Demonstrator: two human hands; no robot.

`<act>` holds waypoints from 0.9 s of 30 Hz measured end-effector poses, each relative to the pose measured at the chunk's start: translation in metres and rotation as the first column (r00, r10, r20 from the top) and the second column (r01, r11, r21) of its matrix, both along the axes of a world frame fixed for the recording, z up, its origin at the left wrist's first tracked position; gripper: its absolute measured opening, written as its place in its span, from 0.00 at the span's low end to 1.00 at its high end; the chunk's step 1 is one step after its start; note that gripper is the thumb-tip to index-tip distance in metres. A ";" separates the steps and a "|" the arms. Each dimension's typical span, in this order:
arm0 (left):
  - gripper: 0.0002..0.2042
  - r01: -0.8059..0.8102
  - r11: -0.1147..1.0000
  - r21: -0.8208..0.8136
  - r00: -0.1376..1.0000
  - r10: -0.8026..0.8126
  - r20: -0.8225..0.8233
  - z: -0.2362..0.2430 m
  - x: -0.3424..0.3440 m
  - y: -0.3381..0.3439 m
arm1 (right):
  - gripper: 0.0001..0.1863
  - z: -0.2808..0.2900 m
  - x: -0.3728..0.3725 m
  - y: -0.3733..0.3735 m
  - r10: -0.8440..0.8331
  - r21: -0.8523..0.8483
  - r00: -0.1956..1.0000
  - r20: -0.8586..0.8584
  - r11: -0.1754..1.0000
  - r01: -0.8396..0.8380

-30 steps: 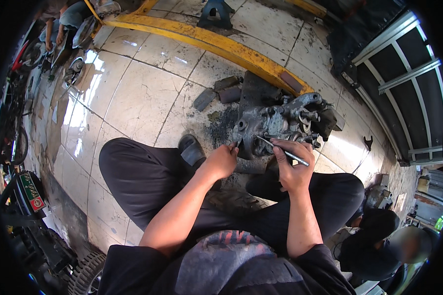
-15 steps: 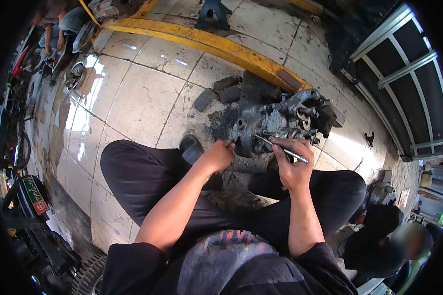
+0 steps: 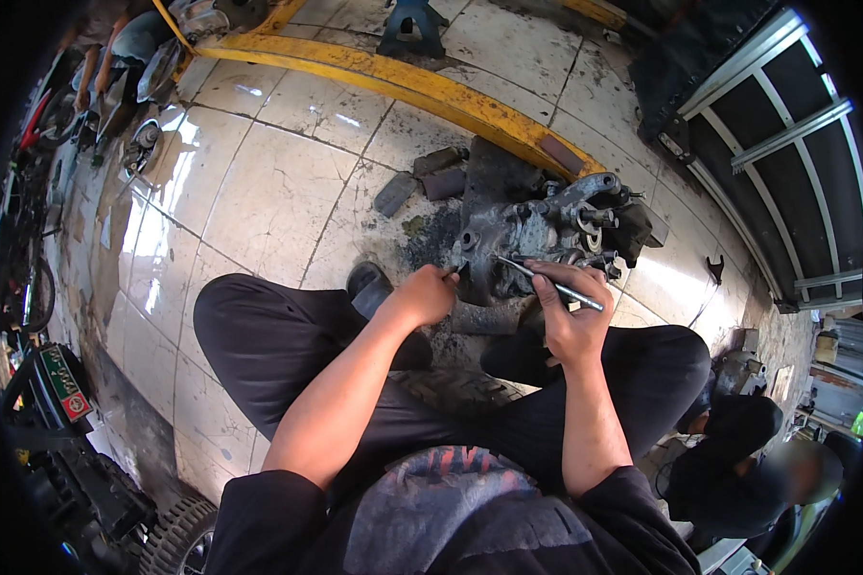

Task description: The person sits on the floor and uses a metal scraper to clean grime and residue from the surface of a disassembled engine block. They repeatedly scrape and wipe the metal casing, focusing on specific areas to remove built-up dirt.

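Observation:
A dirty grey metal casting (image 3: 537, 225) with several bosses and fittings rests on a dark support between my bent legs. My right hand (image 3: 571, 302) is closed on a slim silver pointed tool (image 3: 577, 298), held like a pen, its tip against the casting's face. My left hand (image 3: 426, 295) is pinched at the casting's left lower edge; what its fingertips grip is too small and hidden to make out. Several dark grey blocks (image 3: 443, 183) lie on the floor at the casting's upper left.
A yellow steel beam (image 3: 384, 77) crosses behind, with a blue stand (image 3: 410, 29) beyond. A black metal-framed panel (image 3: 767, 163) stands right. Motorbikes (image 3: 77, 460) line the left. One person (image 3: 729, 470) crouches lower right, another (image 3: 115, 57) sits upper left.
My left hand has shifted slightly up and leftward. The tool's tip in my right hand has moved a little up and to the left along the casting.

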State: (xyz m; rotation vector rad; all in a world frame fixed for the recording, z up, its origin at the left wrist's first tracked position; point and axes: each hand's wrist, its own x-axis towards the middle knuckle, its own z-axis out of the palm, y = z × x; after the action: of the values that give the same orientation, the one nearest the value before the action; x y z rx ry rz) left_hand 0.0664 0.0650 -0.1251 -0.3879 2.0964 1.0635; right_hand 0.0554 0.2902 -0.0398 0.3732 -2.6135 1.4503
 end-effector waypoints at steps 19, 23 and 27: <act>0.22 0.008 1.000 -0.015 0.998 -0.008 -0.065 -0.022 0.002 0.007 | 0.04 -0.001 0.005 0.006 -0.014 -0.018 1.000 0.002 1.000 0.014; 0.23 -0.063 0.997 -0.042 0.997 0.061 -0.049 -0.021 0.002 0.005 | 0.04 0.002 0.002 0.000 0.005 -0.012 1.000 0.029 1.000 -0.005; 0.24 -0.020 0.999 -0.033 0.998 0.018 -0.060 -0.010 0.019 0.013 | 0.03 -0.001 0.003 0.002 -0.010 -0.017 1.000 0.020 1.000 0.011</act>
State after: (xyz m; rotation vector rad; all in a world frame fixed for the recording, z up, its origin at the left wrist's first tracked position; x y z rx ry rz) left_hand 0.0857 0.0776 -0.1349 -0.3974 2.1694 1.0641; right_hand 0.0588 0.2925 -0.0403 0.3441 -2.6131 1.4796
